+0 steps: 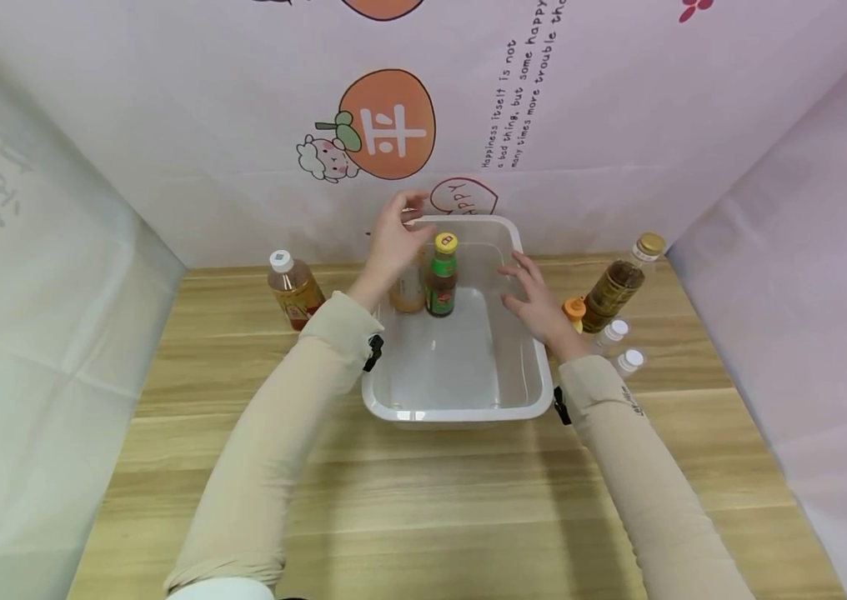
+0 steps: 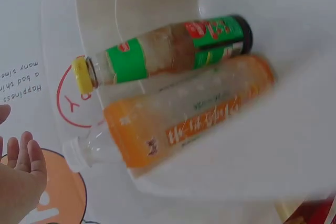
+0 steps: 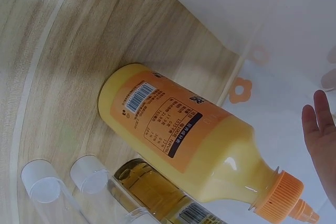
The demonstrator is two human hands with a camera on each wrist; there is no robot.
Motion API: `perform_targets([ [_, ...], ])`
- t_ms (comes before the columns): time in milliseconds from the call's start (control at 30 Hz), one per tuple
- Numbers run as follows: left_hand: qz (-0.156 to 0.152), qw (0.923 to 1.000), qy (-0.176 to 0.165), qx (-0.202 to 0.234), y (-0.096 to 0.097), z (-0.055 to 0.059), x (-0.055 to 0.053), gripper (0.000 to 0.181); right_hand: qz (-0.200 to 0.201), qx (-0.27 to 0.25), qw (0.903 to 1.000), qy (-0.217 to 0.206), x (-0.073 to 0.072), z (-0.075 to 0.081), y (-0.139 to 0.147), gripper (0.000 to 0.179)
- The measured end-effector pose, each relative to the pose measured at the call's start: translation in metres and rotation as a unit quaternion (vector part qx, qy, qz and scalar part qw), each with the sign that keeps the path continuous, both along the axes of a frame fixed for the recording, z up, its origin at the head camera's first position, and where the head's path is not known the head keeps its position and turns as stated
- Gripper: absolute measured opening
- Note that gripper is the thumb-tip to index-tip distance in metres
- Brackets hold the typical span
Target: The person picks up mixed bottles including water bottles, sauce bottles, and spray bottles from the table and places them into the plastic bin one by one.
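A translucent white plastic bin [image 1: 461, 413] stands on the table. Inside it, near the back left, a brown sauce bottle [image 1: 442, 279] with green label and yellow cap stands upright. Beside it is a clear bottle [image 2: 194, 111] with an orange-edged label and white cap, partly hidden by my left hand in the head view. My left hand [image 1: 396, 237] hovers over these bottles, fingers loosely bent and apart from the caps. My right hand [image 1: 533, 304] is over the bin's right rim with spread fingers, holding nothing. Close to its wrist stands a yellow squeeze bottle [image 3: 178, 135] with an orange nozzle cap.
Left of the bin stands a bottle of reddish-amber liquid [image 1: 296, 290] with a white cap. To the right are a gold-capped bottle of amber liquid [image 1: 616, 287] and two small white-capped bottles [image 1: 629, 361]. A printed cloth [image 1: 588, 183] hangs behind the wooden table [image 1: 438, 508].
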State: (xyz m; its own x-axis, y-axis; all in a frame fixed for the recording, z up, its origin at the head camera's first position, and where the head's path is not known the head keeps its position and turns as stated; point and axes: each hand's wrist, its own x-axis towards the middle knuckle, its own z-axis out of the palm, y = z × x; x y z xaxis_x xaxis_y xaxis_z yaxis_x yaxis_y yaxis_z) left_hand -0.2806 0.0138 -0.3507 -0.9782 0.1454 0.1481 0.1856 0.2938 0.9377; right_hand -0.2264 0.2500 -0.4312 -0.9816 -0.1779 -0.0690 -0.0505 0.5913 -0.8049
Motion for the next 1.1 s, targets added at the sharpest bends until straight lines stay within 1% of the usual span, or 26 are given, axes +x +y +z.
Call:
perform_targets([
  [100, -0.006, 0.9999, 0.008, 0.012, -0.006, 0.003, 0.002, 0.045, 0.001, -0.001, 1.0, 0.001, 0.0, 0.001, 0.0, 0.047],
  [233, -0.017, 0.9996, 0.014, 0.015, -0.015, 0.002, 0.005, 0.043, 0.002, -0.004, 1.0, 0.0, 0.001, 0.001, -0.001, 0.047],
  [400, -0.03, 0.9994, 0.02, -0.001, -0.025, -0.002, 0.007, 0.04, 0.004, -0.011, 0.9999, -0.004, 0.001, 0.001, -0.001, 0.047],
  [533, -0.032, 0.9994, 0.009, -0.014, -0.034, -0.001, 0.009, 0.042, 0.005, -0.015, 0.9999, -0.002, 0.001, 0.002, -0.001, 0.047],
  [667, -0.01, 0.9996, -0.002, -0.026, -0.045, 0.0, 0.007, 0.044, 0.002, -0.012, 0.9999, 0.0, 0.0, 0.002, 0.0, 0.047],
  [767, 0.01, 0.9996, 0.001, -0.027, -0.054, 0.0, 0.002, 0.044, 0.001, -0.009, 1.0, 0.001, -0.001, 0.001, 0.0, 0.047],
  [867, 0.026, 0.9993, 0.011, -0.024, -0.065, 0.002, -0.001, 0.045, -0.001, -0.011, 0.9999, 0.002, 0.0, 0.001, 0.0, 0.047],
  [967, 0.042, 0.9985, 0.02, -0.029, -0.078, 0.003, -0.002, 0.045, -0.001, -0.011, 0.9999, 0.004, 0.0, 0.002, -0.001, 0.047],
  [1100, 0.071, 0.9967, 0.015, -0.035, -0.097, 0.001, -0.003, 0.046, 0.0, -0.011, 0.9999, 0.003, 0.0, 0.003, -0.001, 0.047],
])
